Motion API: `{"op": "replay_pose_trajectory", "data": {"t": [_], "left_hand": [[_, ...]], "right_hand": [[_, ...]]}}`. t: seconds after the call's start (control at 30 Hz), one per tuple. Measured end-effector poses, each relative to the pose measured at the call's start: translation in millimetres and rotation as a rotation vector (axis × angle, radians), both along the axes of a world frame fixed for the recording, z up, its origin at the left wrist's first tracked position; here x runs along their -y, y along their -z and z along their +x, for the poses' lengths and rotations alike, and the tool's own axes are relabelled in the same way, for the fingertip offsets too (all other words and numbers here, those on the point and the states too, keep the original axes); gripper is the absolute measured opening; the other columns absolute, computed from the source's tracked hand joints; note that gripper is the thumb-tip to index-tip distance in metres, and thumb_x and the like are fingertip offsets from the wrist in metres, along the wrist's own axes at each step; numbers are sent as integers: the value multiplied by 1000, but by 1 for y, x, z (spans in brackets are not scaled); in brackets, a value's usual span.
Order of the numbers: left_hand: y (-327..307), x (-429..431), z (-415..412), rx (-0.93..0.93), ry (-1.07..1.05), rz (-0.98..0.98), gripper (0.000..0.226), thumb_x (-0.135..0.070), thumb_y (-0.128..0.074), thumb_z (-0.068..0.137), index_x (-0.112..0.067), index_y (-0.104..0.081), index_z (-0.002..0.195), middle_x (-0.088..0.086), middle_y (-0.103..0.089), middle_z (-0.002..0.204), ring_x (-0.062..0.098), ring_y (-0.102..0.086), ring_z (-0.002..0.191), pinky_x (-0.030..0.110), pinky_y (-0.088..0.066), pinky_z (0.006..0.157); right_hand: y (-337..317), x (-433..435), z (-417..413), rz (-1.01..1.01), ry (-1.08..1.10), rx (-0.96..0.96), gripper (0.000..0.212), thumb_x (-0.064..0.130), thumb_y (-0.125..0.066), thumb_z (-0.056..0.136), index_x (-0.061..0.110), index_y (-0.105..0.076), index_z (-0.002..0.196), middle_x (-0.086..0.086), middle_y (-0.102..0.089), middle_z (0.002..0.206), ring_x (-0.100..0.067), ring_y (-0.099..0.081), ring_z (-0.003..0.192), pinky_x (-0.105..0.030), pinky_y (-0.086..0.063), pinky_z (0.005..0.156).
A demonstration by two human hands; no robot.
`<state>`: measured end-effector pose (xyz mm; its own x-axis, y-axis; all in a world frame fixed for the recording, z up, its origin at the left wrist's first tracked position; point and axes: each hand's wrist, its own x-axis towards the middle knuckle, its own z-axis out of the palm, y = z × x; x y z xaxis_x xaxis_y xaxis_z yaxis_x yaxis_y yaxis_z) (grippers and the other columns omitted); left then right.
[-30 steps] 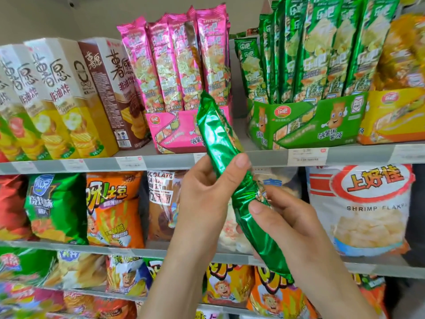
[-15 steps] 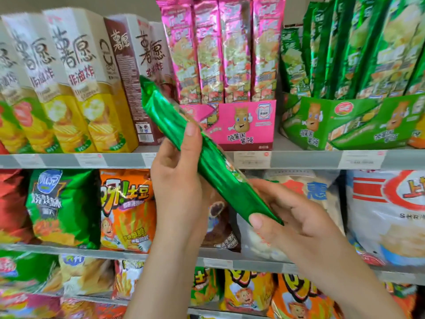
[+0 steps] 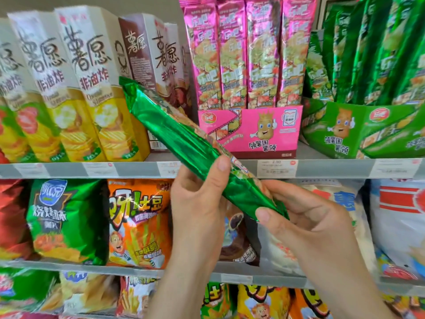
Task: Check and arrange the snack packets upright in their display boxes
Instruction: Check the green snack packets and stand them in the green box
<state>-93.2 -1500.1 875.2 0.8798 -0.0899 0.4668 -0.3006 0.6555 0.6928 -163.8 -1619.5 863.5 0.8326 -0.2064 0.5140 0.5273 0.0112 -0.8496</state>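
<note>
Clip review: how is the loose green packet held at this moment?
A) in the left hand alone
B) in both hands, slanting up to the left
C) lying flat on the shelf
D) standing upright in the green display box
B: the left hand grips the green packet mid-length, the right hand pinches its lower end, and it slants up-left.

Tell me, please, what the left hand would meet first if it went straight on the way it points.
Probably the shelf edge just above the left hand, then the pink display box; depth is unclear.
</note>
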Motion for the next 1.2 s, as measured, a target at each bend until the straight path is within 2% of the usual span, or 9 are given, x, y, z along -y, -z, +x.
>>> {"op": "replay_pose_trajectory", "data": {"t": [0.13,0.37,0.57,0.7,0.8,0.87,0.97,1.07,1.2], "left_hand": [[9,4,-5,-1,5,97,44,-49,-89,57,-20,-71,84,1,-71,83,17,-67,76,32,-54,69],[14,-5,-4,76,-5,194,32,-27,-77,72,-11,-65,98,2,-73,88,15,-70,84,24,-55,72],[10,-17,-5,187,-109,259,21,-31,-67,80,-19,-64,97,-6,-72,86,6,-68,80,19,-54,68],[9,-18,-5,163,-88,231,27,-42,-74,78,-21,-68,93,-3,-71,84,12,-67,78,24,-54,67],[8,-18,-4,109,-21,188,43,-56,-80,69,-24,-71,96,-1,-71,88,17,-66,83,29,-55,71],[8,-18,-4,104,14,159,46,-53,-80,69,-23,-70,102,-1,-72,91,16,-67,85,29,-55,73],[6,-15,-7,87,53,113,52,-47,-80,73,-19,-65,113,-1,-72,95,15,-68,88,28,-55,74],[8,-13,-10,50,117,120,49,-49,-78,74,-22,-66,114,6,-71,105,20,-67,98,29,-55,80],[10,-13,-13,-9,254,44,56,-38,-77,78,-9,-60,123,13,-66,114,22,-65,105,28,-54,83]], "right_hand": [[1,-4,4,94,33,-5,35,18,-78,57,25,-78,91,4,-77,90,-9,-74,82,-14,-55,66],[2,-10,8,84,56,-26,46,23,-84,53,30,-74,98,5,-77,90,-7,-73,81,-12,-54,64],[-4,-10,8,-65,-104,-96,31,37,-82,69,36,-75,100,5,-77,97,-13,-74,89,-18,-56,71],[-4,-6,6,-48,-182,-161,45,47,-85,56,33,-76,98,0,-77,94,-17,-74,84,-18,-56,68],[1,-6,6,-32,-108,-157,67,60,-89,42,23,-78,97,-9,-77,90,-29,-73,81,-27,-59,69],[2,-10,5,-9,-55,-108,51,50,-91,48,25,-79,91,-9,-77,85,-29,-71,75,-26,-59,68],[1,-17,5,26,54,-11,33,24,-87,51,33,-79,82,0,-76,76,-11,-70,64,-16,-55,59],[4,-18,6,-53,219,86,38,33,-92,49,44,-76,82,11,-75,72,-3,-67,61,-13,-52,57],[11,-16,7,-182,380,199,33,40,-76,63,52,-72,94,23,-73,80,1,-66,66,-11,-50,61]]}}
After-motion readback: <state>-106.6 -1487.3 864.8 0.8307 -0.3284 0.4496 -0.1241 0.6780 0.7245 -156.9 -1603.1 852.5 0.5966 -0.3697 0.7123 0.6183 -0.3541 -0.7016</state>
